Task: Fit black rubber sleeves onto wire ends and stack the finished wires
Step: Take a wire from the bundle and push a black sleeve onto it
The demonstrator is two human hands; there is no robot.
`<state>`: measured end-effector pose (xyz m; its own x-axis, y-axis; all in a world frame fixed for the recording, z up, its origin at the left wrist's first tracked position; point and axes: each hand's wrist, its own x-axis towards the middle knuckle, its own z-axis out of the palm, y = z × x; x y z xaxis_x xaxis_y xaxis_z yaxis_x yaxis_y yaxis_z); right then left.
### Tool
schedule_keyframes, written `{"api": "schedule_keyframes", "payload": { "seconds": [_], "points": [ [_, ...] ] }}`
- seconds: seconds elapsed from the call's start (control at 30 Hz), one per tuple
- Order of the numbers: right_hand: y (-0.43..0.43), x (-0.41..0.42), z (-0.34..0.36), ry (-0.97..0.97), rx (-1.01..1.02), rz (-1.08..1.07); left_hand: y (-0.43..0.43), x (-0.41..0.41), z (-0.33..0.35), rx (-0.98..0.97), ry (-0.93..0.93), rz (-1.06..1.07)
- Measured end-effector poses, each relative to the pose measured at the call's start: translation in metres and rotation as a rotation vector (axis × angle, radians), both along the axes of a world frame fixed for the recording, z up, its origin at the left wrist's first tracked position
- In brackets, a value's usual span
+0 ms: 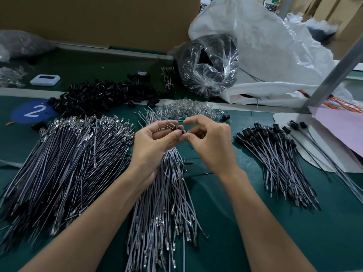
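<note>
Farther back, loose sleeves (106,93) lie beside clear pieces (184,108).

Left grip (155,142) and right grip (212,146) bare, forearms (261,216) uncovered too (fingernails (177,132) short, plain).

- Open green mat (216,197) runs between the middle wire bundle (167,203) and the finished stack (279,163), crossed only by the right forearm (265,222).
- The left hand (153,146), gripping that bundle, meets the right hand (208,142) on a black sleeve (176,128), closing the way above.
- A big wire pile (64,163) fills the left.
- A loose sleeve heap (106,95), clear pieces (186,108), plastic bags (208,63) and a slanted metal post (334,75) wall the far side.
</note>
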<state>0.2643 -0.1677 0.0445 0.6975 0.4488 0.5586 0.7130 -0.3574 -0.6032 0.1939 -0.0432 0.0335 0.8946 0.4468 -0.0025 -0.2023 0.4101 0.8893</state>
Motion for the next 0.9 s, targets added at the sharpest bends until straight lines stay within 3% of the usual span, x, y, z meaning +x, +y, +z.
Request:
{"api": "schedule_keyframes", "payload": {
  "seconds": [0.4,0.7,0.9],
  "points": [
    [0.003,-0.004,0.0,-0.134,-0.137,-0.015,0.003,0.001,0.002,0.08,0.017,0.055],
    [-0.006,0.002,0.003,-0.068,-0.199,-0.103,0.025,-0.004,0.012,-0.004,-0.003,0.355],
    [-0.01,0.006,0.005,0.058,-0.107,-0.047,0.049,-0.007,0.018,-0.033,-0.037,0.555]
  ]
}}
